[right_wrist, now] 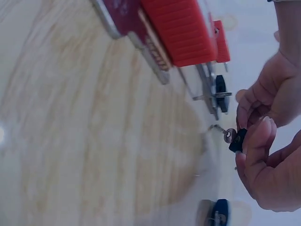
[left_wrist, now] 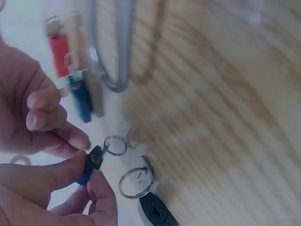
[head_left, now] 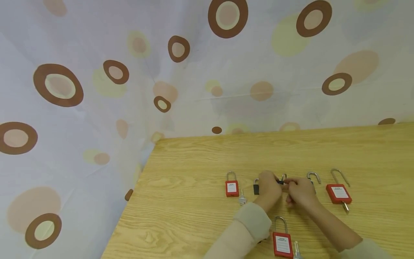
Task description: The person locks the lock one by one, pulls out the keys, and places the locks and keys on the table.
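Observation:
A small black padlock [head_left: 280, 182], its shackle pointing away from me, is between my two hands. My left hand [head_left: 269, 187] pinches its dark body [left_wrist: 94, 162] between thumb and fingers. From the other side, the right hand [head_left: 302, 194] pinches the same padlock with thumb and forefinger. A key with a round head [right_wrist: 230, 135] and a key ring [left_wrist: 115, 145] hangs at its lower end. Just left of my left hand lies another black padlock [head_left: 256, 189]. Partly hidden behind the right hand is a dark padlock with a raised, swung shackle [head_left: 313, 175].
Red padlocks lie around on the wooden table [head_left: 181, 201]: one at left [head_left: 231, 188] beside a key [head_left: 242, 198], one at right [head_left: 339, 193] with its shackle raised, and one in front [head_left: 283, 244] between my forearms. Behind hangs a spotted cloth [head_left: 194, 79].

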Motion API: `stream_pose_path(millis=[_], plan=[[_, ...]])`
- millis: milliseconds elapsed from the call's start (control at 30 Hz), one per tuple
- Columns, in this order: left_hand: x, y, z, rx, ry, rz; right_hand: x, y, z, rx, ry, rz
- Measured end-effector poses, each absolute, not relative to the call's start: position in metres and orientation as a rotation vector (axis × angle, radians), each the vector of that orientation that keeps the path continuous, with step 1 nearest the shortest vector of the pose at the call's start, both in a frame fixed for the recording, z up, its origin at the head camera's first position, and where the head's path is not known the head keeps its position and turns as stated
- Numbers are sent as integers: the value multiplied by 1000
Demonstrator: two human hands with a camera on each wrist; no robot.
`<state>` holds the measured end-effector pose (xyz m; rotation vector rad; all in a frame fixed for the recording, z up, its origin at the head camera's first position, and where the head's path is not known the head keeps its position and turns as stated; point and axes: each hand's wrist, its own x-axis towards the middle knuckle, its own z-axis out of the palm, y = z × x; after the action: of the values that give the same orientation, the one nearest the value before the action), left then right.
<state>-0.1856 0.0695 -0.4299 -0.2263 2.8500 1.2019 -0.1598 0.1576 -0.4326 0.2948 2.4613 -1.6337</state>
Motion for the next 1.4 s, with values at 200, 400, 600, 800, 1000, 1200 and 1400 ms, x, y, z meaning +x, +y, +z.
stream_pose_path(millis=[200,400,600,800,1000,1200,1400], plan=[[-181,46,-419,-71,2526,1654,-152,166,-413,187,2635,-1678],[-169,33,-405,119,2396,1777,-143,171,-391,75,2882,-1527],[-155,31,-398,326,2415,1816,-138,166,-375,14,3015,-1346],[-148,29,-400,255,2233,1980,-136,164,-373,-105,3042,-1356],[-145,23,-401,165,2056,2037,-134,164,-380,-294,3043,-1473],[-144,13,-396,228,2009,1997,-127,165,-381,-414,2974,-1573],[-139,9,-392,333,1975,1998,-121,168,-381,-461,2897,-1663]])
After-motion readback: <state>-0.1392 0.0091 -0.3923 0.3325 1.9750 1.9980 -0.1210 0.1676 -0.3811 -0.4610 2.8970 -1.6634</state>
